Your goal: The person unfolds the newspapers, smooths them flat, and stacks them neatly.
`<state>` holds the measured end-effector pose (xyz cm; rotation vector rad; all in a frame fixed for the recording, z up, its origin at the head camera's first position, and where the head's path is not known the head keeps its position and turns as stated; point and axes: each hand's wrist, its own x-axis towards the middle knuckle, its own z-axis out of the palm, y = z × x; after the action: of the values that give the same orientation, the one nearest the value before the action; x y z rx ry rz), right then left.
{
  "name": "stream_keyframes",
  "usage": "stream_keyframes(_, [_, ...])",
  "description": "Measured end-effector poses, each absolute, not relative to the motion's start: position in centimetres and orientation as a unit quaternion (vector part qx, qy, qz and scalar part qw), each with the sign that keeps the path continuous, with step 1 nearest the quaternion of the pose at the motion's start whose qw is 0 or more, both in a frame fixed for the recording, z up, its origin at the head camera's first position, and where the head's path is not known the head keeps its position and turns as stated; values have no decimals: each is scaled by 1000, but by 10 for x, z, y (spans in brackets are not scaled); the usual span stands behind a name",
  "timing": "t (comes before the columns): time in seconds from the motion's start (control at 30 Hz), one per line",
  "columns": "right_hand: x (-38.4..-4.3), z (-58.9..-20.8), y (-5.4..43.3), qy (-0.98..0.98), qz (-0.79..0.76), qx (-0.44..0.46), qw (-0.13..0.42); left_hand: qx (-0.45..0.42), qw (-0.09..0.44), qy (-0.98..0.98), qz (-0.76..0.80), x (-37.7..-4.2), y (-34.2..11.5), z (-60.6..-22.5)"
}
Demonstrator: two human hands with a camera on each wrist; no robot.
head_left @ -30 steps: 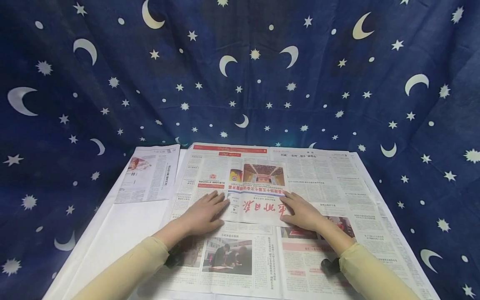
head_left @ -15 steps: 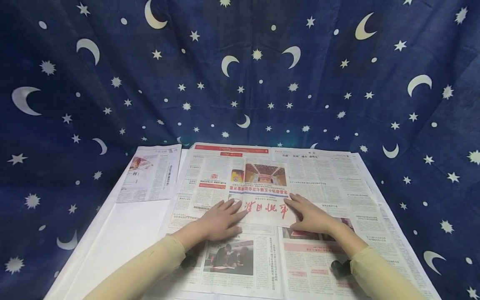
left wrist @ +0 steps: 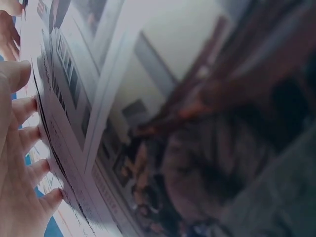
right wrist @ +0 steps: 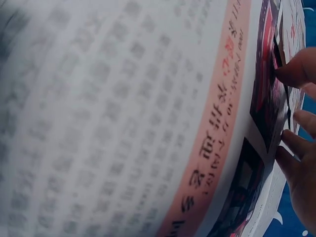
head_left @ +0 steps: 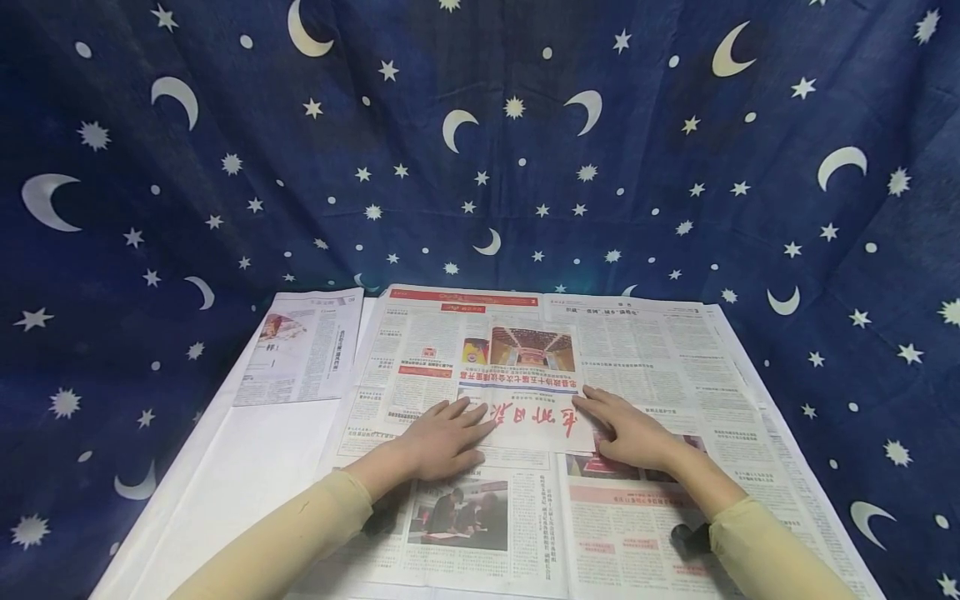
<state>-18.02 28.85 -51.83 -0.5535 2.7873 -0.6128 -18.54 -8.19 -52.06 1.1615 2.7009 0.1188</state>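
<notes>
Two hands [head_left: 442,439] [head_left: 632,430] moved rightward, touching one central newspaper [head_left: 517,385].

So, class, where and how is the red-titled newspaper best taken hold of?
Probably by pinching the near edge, coming low from the near side: the red-titled newspaper lies flat on the larger newspaper, offering little height to grasp, and that edge shows between the left hand and right hand.

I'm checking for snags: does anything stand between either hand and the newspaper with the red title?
Nothing visible does: the left hand lies over the lower part of the newspaper with the red title, and the right hand reaches its right edge.
</notes>
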Motion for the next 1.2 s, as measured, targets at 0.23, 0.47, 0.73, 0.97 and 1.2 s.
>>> stream_keyframes(0.23, [-181, -520, 291, 955, -203, -197, 90, 390, 104, 914, 47, -186, -82, -521])
stream_keyframes(0.47, [-194, -526, 287, 960, -177, -215, 29, 389, 105, 914, 43, -187, -84, -518])
stream_keyframes(0.73, [-219, -527, 270, 968, -152, -200, 7, 382, 122, 910, 104, -192, -89, -516])
stream_keyframes(0.97, [-236, -527, 261, 967, -189, -171, -2, 358, 145, 901, 196, -197, -98, -509])
stream_keyframes(1.2, [-243, -529, 263, 949, -277, -149, -4, 312, 136, 902, 266, -211, -126, -499])
